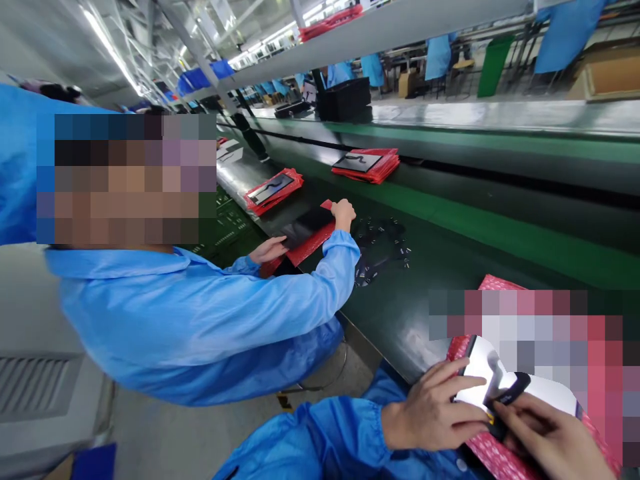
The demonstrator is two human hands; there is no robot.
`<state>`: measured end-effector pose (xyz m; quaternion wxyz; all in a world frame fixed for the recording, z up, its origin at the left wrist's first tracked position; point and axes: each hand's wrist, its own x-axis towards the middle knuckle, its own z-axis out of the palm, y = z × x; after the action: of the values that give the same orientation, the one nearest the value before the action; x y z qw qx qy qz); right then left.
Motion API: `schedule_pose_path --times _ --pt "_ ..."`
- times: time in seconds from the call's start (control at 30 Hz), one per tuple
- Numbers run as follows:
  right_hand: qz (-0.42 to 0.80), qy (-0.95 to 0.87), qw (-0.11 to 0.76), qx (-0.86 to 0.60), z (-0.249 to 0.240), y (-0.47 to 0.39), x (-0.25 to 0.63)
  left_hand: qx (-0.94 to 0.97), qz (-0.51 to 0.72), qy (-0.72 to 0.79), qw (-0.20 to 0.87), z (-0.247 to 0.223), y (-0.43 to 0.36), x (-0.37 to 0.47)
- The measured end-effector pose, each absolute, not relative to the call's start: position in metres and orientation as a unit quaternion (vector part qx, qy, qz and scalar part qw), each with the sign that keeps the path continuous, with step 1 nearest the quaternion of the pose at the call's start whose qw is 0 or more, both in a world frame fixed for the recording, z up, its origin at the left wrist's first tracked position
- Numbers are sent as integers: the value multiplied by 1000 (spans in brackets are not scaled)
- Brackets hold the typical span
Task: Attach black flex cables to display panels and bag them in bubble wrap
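Note:
At the lower right, my left hand (435,407) lies with its fingers stretched apart over the edge of a flat panel (483,350) with a bright silver-white face. My right hand (555,437) pinches a curved black flexible strip, like a flex cable (515,388), between thumb and fingers above that panel. A small yellow spot shows near my fingertips, too small to name. Beneath the panel is red bubble wrap (493,453). The panel's far part is blurred out by large pixels.
Small black strips (383,250) lie scattered on the green bench (425,287). Left of me, a co-worker in a blue coat (215,320) handles a dark panel (310,227) over red wrap. Two stacks of wrapped panels (367,165) stand beyond. A shelf beam (400,37) runs overhead.

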<state>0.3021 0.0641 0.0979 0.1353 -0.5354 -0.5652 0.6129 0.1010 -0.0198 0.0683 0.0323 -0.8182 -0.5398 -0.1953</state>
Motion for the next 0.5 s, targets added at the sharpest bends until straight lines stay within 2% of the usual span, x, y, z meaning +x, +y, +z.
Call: schedule_pose_path --times 0.1,0.33,0.5 --pt "600 -562 186 -539 105 62 302 -813 -241 -529 -8 60 -21 103" --pt "621 -554 173 -527 124 57 306 -800 -285 -504 -159 54 -27 97" --pt "652 -553 162 -493 122 72 300 -789 -355 -481 -144 63 -14 90"
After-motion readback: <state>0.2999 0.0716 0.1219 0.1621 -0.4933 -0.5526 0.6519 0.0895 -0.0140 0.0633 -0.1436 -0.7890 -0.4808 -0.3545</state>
